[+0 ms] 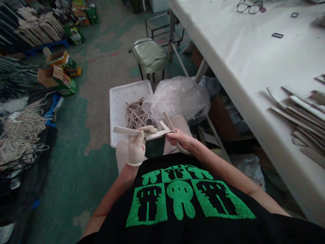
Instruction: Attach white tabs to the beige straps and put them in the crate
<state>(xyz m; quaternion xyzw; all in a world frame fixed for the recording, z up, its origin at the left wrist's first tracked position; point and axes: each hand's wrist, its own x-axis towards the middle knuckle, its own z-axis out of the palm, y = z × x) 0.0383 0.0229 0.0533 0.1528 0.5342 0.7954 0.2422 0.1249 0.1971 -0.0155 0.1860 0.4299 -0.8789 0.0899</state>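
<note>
My left hand [137, 145] wears a white glove and is closed on a pale flat strap [124, 131], whose free end sticks out to the left. The strap runs across to my right hand [179, 138], which is bare and closed around it. Beside the right fingers one strap end points up, and a loop hangs below the palm. Just beyond my hands, a white plastic tub [113, 112] holds a tangle of thin beige strips [137, 114]. Whether a separate tool or piece lies between the hands is too small to tell.
Clear plastic bagging [180, 96] covers the tub's right side. A padded stool [148, 52] stands behind. On the right, a white table [228, 51] bears glasses [249, 7], buckles [277, 35] and stacked straps [302, 118]. Open cartons [58, 79] and bundled cords [21, 135] lie left.
</note>
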